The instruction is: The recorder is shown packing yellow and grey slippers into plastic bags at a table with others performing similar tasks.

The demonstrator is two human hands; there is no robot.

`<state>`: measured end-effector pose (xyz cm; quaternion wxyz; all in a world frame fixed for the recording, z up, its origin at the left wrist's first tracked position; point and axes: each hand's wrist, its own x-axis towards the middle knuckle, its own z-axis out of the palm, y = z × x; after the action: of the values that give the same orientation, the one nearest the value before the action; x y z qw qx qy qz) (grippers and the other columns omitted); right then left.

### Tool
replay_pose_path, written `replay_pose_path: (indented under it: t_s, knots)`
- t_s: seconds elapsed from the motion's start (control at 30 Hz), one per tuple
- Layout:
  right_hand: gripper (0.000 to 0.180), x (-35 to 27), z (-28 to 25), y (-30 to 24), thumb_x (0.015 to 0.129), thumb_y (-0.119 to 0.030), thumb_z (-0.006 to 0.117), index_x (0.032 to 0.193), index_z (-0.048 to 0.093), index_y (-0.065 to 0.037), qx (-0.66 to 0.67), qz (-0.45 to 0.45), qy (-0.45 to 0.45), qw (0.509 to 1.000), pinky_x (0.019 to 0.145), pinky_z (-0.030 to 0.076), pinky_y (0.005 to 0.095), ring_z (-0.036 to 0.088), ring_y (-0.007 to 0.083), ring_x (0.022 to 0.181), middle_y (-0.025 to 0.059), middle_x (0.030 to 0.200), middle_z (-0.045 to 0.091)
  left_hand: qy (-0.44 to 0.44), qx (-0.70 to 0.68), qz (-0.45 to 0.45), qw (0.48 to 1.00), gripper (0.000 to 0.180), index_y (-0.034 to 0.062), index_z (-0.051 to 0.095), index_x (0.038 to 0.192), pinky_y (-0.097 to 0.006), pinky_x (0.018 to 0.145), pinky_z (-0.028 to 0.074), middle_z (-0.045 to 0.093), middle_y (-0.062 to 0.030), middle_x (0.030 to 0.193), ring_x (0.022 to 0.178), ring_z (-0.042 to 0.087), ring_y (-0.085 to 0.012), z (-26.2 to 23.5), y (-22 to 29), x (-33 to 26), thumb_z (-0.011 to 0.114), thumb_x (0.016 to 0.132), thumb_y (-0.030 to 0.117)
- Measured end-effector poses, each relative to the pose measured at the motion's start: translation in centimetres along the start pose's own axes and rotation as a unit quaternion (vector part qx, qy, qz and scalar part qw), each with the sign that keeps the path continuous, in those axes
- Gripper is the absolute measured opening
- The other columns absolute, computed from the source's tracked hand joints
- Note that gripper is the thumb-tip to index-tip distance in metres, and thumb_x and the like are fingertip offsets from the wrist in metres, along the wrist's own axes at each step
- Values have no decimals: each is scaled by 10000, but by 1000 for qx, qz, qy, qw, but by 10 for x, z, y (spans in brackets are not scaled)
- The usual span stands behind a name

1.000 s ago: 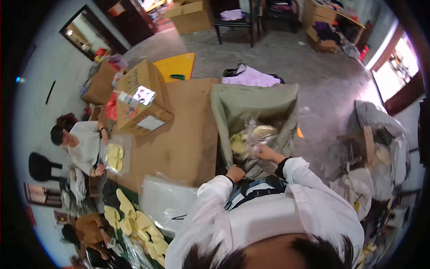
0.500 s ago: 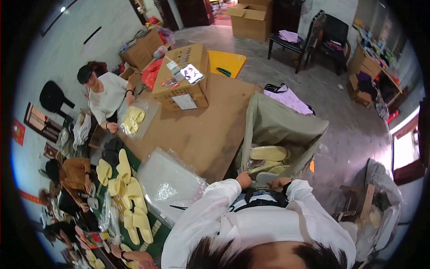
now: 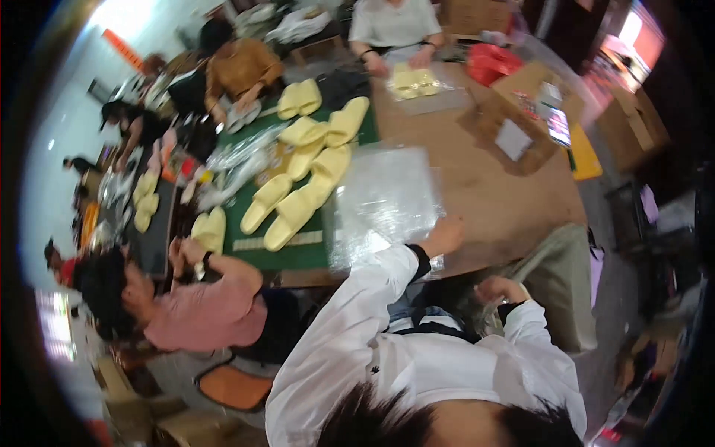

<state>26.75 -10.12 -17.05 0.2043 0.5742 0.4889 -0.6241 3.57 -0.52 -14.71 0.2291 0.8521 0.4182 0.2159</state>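
Observation:
My left hand point(image 3: 445, 235) is over the near edge of the brown tabletop point(image 3: 499, 201), beside a stack of clear plastic bags point(image 3: 387, 195). Motion blur smears its fingers. At the table's front edge, close to my body, my right hand point(image 3: 500, 289) is next to a grey-green cloth-lined bin point(image 3: 555, 279). Its fingers look bent, but blur hides whether they hold anything. What lies in the bin is hidden from here. Several pale yellow slippers point(image 3: 302, 212) lie left of the bags on a green mat point(image 3: 309, 257).
Across the table a person in white point(image 3: 395, 26) handles bagged yellow slippers point(image 3: 414, 80). A person in pink point(image 3: 205, 305) sits at my left. Further back, a person in brown point(image 3: 242, 74) holds grey slippers point(image 3: 242, 118). A cardboard box point(image 3: 484, 123) with a phone on it stands at the far right.
The view has swung left. My left hand has left the bin's rim and moved over the table beside the plastic bags. My right hand has come away from the slippers in the bin.

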Motion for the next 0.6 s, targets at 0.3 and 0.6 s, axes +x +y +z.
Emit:
replay_pose_path:
  t_s: [0.3,0.6]
  knots:
    - [224,59,48,-270,822,-214,595,906,592,-7,86,-398,449,795,748,439,316,559,220,824,118,871,591,386,169,-473,773,679,70,321,1321,-456,972,289,418,-246,1198,1152,368,-376,-167,-212,-149,632,739,233]
    - [584,125,35,-276,869,-358,537,1320,333,-47,149,-268,125,944,769,457,306,580,190,861,155,947,610,241,-357,-600,674,782,165,100,1403,-387,786,434,545,-107,953,874,533,-252,-216,-336,-244,592,824,351]
